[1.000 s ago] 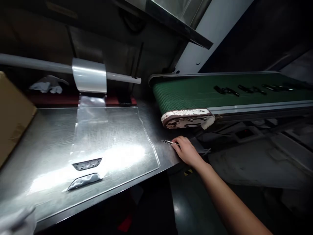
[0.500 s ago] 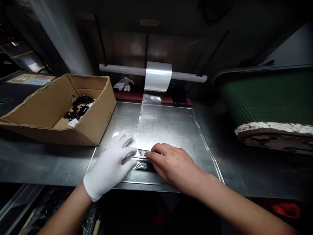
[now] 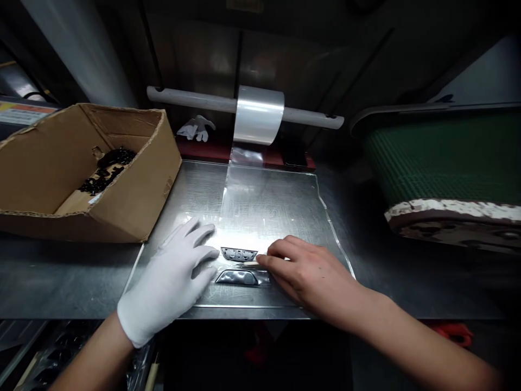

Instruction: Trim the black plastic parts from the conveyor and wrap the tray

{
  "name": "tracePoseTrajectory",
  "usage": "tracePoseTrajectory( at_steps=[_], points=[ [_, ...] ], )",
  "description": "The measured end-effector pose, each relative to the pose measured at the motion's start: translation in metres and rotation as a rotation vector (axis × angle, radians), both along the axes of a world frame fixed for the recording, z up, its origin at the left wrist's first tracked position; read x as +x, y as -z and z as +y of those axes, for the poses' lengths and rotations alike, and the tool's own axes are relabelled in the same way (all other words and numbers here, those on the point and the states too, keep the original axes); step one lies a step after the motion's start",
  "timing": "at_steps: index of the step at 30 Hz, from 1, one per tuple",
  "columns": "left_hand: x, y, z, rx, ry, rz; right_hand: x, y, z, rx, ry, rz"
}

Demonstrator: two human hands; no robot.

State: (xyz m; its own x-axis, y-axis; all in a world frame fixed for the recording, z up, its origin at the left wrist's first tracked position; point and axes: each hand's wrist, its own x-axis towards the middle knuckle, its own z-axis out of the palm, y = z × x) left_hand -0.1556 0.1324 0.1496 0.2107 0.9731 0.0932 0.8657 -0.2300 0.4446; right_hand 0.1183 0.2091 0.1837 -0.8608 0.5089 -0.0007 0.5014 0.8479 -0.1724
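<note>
My left hand (image 3: 173,285), in a white glove, lies flat with its fingers spread on a strip of clear film (image 3: 252,201), just left of two small dark parts. The upper part (image 3: 239,253) has several holes. The lower part (image 3: 237,277) is smooth and glossy. My bare right hand (image 3: 309,274) is to their right, fingers pinched on a thin pale tool whose tip (image 3: 251,263) lies between the two parts. The film runs down from a roll (image 3: 258,114) on a grey bar at the back.
A clear mat (image 3: 325,217) covers the steel table (image 3: 61,271). An open cardboard box (image 3: 134,190) with several black parts (image 3: 108,165) stands at the left. A green conveyor belt (image 3: 443,157) ends at the right. A spare white glove (image 3: 196,128) lies behind.
My right hand came from the table's right edge with the thin tool to the two parts, then slid a little right. My left hand came to rest beside them. The view turned left.
</note>
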Motion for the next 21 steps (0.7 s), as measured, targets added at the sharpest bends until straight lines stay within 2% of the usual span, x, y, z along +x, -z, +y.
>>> tracePoseTrajectory(
  at_steps=[3, 7, 10, 13, 15, 17, 19, 21],
  points=[
    [-0.002, 0.002, -0.001, -0.004, -0.005, 0.020, 0.056, -0.001, -0.002, 0.062, 0.071, -0.025],
    [-0.004, 0.002, -0.004, 0.007, 0.007, 0.027, 0.155, 0.009, -0.010, 0.126, 0.248, -0.014],
    [0.003, -0.007, -0.009, 0.087, 0.018, -0.015, 0.225, 0.029, -0.016, 0.191, 0.519, 0.054],
    [0.023, -0.020, -0.016, 0.115, 0.112, 0.011, 0.270, 0.053, -0.017, 0.224, 0.777, 0.063],
    [0.040, -0.027, -0.017, 0.075, 0.195, 0.139, 0.280, 0.064, -0.013, 0.208, 0.840, 0.078],
    [0.054, -0.031, -0.016, 0.039, 0.240, 0.298, 0.272, 0.069, -0.008, 0.226, 0.845, 0.153],
    [0.064, -0.031, -0.013, 0.031, 0.244, 0.405, 0.246, 0.066, -0.006, 0.278, 0.825, 0.249],
    [0.069, -0.029, -0.011, 0.043, 0.225, 0.448, 0.200, 0.058, -0.010, 0.264, 0.743, 0.350]
  ],
)
